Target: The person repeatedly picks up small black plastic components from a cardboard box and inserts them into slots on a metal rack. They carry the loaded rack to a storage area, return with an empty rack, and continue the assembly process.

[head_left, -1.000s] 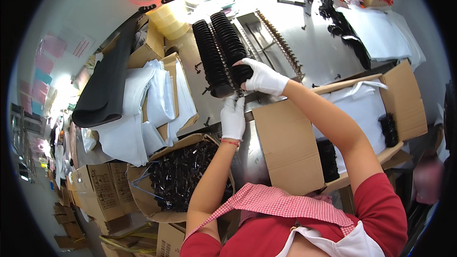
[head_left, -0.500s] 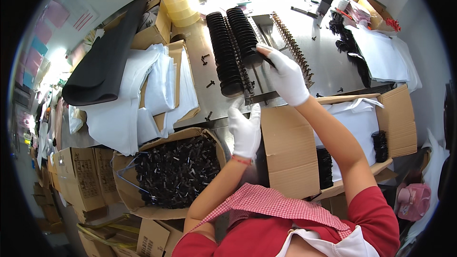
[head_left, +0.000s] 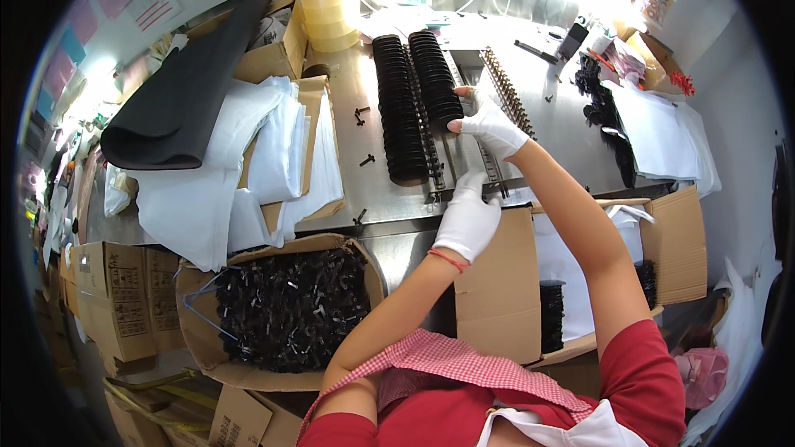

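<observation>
Two long rows of black discs stand on a metal rack (head_left: 431,195) on the steel worktable. The left row (head_left: 399,112) is longer than the right row (head_left: 432,74). My right hand (head_left: 495,126), in a white glove with bare fingertips, is at the near end of the right row. Its thumb and fingers are apart, touching the side and end of the discs. My left hand (head_left: 469,217), also gloved, lies over the rack's near edge with its fingers stretched forward and thumb out to the side. Part of the rack is hidden under it.
A toothed metal strip (head_left: 507,87) lies right of the rows. Small black pieces (head_left: 368,160) are scattered to the left. A carton of black pieces (head_left: 290,306) and an open carton with a white liner (head_left: 497,298) stand before the table. White sheets (head_left: 215,141) lie left.
My left hand has moved right and forward onto the rack's near edge. My right hand no longer shows a black disc in its fingers, which are now spread at the right row. The view has shifted slightly.
</observation>
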The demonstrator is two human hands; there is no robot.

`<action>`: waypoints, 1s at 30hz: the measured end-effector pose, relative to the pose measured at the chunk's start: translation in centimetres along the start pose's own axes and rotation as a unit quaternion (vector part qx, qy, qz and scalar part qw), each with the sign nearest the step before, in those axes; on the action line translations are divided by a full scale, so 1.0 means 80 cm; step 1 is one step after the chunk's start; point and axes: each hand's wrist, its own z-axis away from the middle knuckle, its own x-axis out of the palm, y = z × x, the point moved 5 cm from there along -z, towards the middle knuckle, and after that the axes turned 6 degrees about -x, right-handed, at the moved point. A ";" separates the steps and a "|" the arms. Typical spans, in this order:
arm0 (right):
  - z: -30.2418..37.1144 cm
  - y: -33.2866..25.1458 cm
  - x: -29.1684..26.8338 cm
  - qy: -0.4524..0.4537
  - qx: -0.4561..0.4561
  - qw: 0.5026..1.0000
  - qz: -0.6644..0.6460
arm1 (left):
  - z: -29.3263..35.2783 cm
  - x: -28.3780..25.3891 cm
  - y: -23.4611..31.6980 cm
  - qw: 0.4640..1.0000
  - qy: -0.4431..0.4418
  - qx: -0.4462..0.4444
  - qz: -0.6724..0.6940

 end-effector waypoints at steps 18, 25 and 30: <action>0.025 -0.033 0.099 0.033 -0.361 0.778 0.513 | 0.004 0.023 -0.041 0.987 -0.035 0.014 -0.159; 0.054 -0.090 0.037 0.082 -0.162 0.912 0.369 | 0.000 -0.006 -0.003 0.848 -0.060 -0.259 0.459; 0.119 -0.099 0.021 -0.186 -0.174 0.938 0.237 | -0.005 -0.017 0.014 0.670 0.041 -0.234 0.703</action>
